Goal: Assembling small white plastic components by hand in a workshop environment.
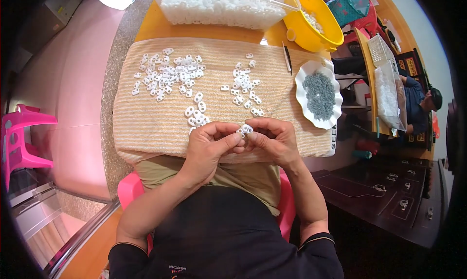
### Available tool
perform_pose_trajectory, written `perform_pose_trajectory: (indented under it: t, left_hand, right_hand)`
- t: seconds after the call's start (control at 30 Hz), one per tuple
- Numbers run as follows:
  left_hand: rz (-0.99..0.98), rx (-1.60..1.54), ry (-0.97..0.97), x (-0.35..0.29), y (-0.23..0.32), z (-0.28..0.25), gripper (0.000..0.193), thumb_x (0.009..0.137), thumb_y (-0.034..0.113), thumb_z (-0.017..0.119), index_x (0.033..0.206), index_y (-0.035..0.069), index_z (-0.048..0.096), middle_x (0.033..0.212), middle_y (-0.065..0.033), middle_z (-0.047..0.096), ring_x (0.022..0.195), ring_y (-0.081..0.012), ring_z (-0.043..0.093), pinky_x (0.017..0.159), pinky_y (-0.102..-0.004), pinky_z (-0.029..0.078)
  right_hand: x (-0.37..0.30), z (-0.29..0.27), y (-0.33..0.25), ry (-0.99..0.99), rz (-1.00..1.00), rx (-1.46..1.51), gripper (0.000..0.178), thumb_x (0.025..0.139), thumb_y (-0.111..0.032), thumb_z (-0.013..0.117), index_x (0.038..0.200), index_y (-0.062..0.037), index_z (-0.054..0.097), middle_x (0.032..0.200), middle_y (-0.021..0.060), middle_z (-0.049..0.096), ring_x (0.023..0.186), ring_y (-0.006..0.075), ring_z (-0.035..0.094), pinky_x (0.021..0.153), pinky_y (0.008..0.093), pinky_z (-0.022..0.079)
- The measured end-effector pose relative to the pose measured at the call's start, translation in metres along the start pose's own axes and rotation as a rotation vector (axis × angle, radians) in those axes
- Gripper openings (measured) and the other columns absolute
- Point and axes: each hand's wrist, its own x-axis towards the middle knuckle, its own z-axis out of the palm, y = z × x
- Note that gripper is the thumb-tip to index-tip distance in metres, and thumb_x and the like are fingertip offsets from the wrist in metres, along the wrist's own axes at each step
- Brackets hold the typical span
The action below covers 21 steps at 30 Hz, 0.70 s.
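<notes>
Pinching a sm. white 2-hole plastic piece (247, 129) in my fingertips, just above the near edge of the striped towel (214, 60), approx. mid. L hand (216, 140): thumb + index narrow, closed on it. R hand (275, 138): same, tips just beside L's. Can't tell if there's a 2nd bit in the grip; too sm. On the towel: big loose pile of white pieces (185, 77) at its far L, smaller white cluster (241, 82) a bit R of its mid., short heap (197, 116) toward its near edge, partly hidden by L hand. At towel's R edge: white scalloped dish (302, 92) w/ grey bits (320, 95). Slim blk/white stick (288, 59) lies across towel's far edge, R side. Beyond that edge: clear tub (194, 16) full of white pcs; yellow basin (311, 40) w/ more, to towel's far R. Pink plastic stool (24, 133) on floor, well L of towel.
</notes>
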Motion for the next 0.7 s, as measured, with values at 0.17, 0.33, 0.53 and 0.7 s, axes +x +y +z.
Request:
perform_pose_trajectory:
  t: [0.17,0.33,0.53,0.7]
  left_hand:
    - [0.0,-0.012,0.004,-0.0001,-0.0009,-0.0008,0.018,0.088,0.006,0.064,0.103,-0.003,0.063,0.088,-0.0079,0.067,0.076,-0.0107,0.064,0.071,-0.0231,0.054]
    - [-0.004,-0.015,0.006,0.0001,-0.0023,-0.0014,0.018,0.088,0.006,0.064,0.103,-0.003,0.063,0.088,-0.0079,0.067,0.076,-0.011,0.064,0.072,-0.0235,0.055]
    - [-0.017,0.0,0.006,0.0,-0.0021,-0.0015,0.018,0.087,0.007,0.064,0.103,-0.002,0.063,0.09,-0.0083,0.066,0.076,-0.0115,0.064,0.072,-0.0241,0.055]
    - [-0.022,0.012,0.007,-0.0003,-0.0009,-0.0009,0.018,0.087,0.007,0.064,0.103,-0.002,0.063,0.088,-0.0077,0.067,0.076,-0.0109,0.064,0.072,-0.0238,0.055]
  right_hand:
    - [-0.0001,0.0008,0.0016,-0.017,-0.006,0.014,0.027,0.087,0.001,0.063,0.113,0.0057,0.059,0.093,0.0101,0.067,0.077,0.0132,0.064,0.068,0.0244,0.054]
    - [0.0006,0.0034,0.0061,-0.031,-0.046,0.097,0.03,0.086,0.002,0.063,0.116,0.0046,0.057,0.097,0.0096,0.066,0.083,0.0128,0.064,0.072,0.0259,0.054]
    - [-0.0003,0.0032,0.0039,-0.044,-0.007,0.085,0.03,0.086,0.003,0.063,0.116,0.0042,0.057,0.097,0.0088,0.066,0.086,0.0123,0.063,0.073,0.0257,0.053]
    - [0.0008,0.0026,0.0048,-0.039,-0.031,0.074,0.029,0.085,0.004,0.064,0.113,0.0039,0.057,0.096,0.0087,0.066,0.085,0.0123,0.064,0.073,0.0257,0.054]
